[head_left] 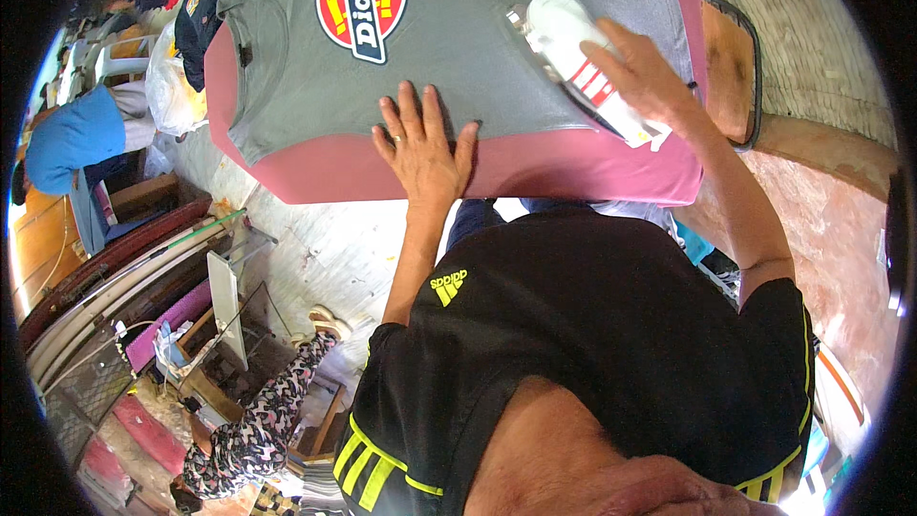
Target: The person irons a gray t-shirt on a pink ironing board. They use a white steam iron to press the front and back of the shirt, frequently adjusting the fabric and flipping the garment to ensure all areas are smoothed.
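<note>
A grey T-shirt (458,67) with a round red and yellow print lies spread over a pink-covered ironing table (573,167). My right hand (638,75) is wrapped round the handle of a white iron (564,27) with red stripes, which sits on the right part of the shirt, its tip toward the upper left. Motion smears the iron a little. With fingers spread, my left hand (420,143) lies flat on the shirt's near edge, below the print. A ring shows on one of its fingers.
A wooden chair (728,67) stands beyond the table's right end. On the left are a person in a blue top (76,139), a white plastic bag (172,86) and a dark garment (199,24). Another person in patterned clothes (248,440) is at the lower left, near stacked long rolls (124,277).
</note>
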The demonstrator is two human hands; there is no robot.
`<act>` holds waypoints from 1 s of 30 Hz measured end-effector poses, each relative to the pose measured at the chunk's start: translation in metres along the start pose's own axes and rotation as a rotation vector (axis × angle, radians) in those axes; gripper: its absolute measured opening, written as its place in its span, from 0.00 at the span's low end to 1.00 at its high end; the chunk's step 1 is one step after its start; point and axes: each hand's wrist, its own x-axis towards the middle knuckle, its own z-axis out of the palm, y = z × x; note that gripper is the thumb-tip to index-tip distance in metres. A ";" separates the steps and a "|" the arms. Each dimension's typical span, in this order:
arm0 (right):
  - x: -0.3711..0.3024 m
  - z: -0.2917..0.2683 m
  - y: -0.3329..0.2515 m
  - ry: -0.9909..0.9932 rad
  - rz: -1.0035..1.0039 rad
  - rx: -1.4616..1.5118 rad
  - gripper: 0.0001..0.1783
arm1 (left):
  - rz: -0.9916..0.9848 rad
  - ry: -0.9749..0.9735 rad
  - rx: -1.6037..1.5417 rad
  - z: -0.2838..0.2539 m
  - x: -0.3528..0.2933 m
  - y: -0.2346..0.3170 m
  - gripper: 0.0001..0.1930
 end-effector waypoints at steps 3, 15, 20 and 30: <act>0.013 0.014 -0.042 -0.122 -0.076 -0.032 0.21 | -0.032 0.021 -0.010 -0.004 0.008 -0.028 0.38; 0.017 0.051 -0.081 -0.276 -0.124 -0.148 0.22 | 0.022 0.135 -0.099 0.012 -0.001 -0.053 0.30; -0.016 0.031 -0.057 -0.239 -0.071 -0.029 0.21 | 0.058 0.145 -0.068 0.012 0.002 -0.054 0.30; -0.083 -0.115 0.049 0.399 0.636 0.166 0.23 | 0.021 0.123 -0.034 0.008 0.002 -0.051 0.29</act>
